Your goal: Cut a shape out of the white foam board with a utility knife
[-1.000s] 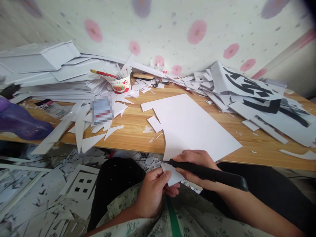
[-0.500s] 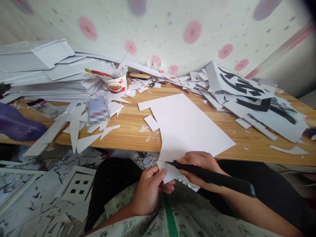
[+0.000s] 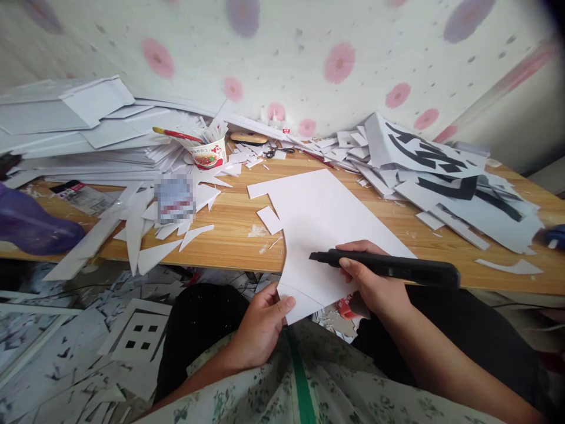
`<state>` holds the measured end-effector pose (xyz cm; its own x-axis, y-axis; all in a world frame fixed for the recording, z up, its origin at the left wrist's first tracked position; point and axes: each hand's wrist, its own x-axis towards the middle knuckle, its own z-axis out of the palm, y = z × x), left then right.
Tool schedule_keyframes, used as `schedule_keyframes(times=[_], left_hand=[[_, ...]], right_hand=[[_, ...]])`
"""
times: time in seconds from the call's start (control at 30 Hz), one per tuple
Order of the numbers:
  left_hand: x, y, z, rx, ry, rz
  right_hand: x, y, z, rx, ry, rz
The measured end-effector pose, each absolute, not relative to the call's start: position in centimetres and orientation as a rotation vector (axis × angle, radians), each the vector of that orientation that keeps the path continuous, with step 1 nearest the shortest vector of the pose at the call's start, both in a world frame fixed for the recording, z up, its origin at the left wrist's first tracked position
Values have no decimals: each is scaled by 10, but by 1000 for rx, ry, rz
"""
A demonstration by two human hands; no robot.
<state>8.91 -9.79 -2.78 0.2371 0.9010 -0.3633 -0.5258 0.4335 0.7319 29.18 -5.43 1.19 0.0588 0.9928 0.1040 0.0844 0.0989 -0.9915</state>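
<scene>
A large white sheet [image 3: 326, 218] lies on the wooden table and juts over its front edge toward the lap. My left hand [image 3: 265, 321] pinches the sheet's near corner, thumb on top. A thin curved line crosses the sheet close to that thumb. In my right hand [image 3: 375, 280] is a black cutting tool [image 3: 397, 268], its dark tip pointing left above the sheet. A small white rectangular piece [image 3: 269, 219] rests beside the sheet's left edge.
Stacked white boards [image 3: 88, 135] fill the back left, near a paper cup [image 3: 209, 154] of strips. Scissors [image 3: 280, 152] lie at the back. Offcuts and a sheet with black characters [image 3: 424, 147] cover the right. A purple object [image 3: 35, 221] sits at the far left.
My right hand has lifted the tool up and away from the near corner, and its tip now points left over the sheet. My left hand still holds the corner, slightly further left.
</scene>
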Motion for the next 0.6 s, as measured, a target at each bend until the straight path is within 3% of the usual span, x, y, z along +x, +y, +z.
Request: schedule_keyframes(times=[0.6], left_hand=[[78, -97, -40, 707, 993, 875]], right_hand=[[264, -58, 21, -971, -1713, 1322]])
